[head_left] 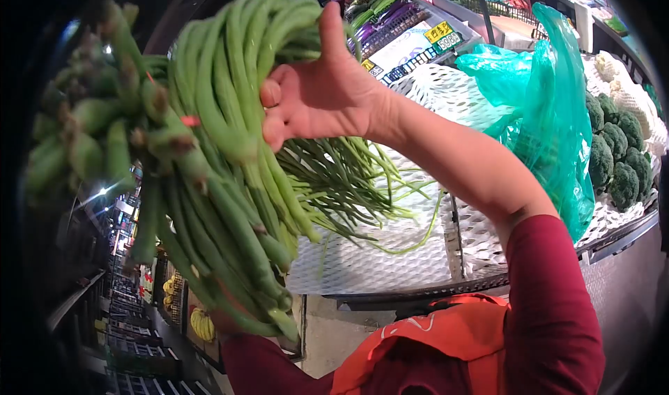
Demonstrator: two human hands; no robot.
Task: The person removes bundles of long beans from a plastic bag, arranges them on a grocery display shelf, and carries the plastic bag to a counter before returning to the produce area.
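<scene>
A large bunch of long green beans [223, 88] is held up close to the camera, its stem ends blurred at the left. A small red band shows among the stems. My right hand [324, 99] is at the bunch's right side, thumb raised and fingers curled against the beans, partly hidden by them. Only a little skin above the left sleeve [268, 367] shows; the beans cover my left hand. Behind the bunch, more thin long beans [348, 186] trail over the white netted display surface [376, 255].
A green plastic bag [557, 130] stands on the display at the right, beside broccoli heads [617, 151]. Price tags [446, 38] and purple and green vegetables [387, 18] are at the back. Yellow bananas [202, 324] sit lower left. A dark rail [418, 289] edges the display.
</scene>
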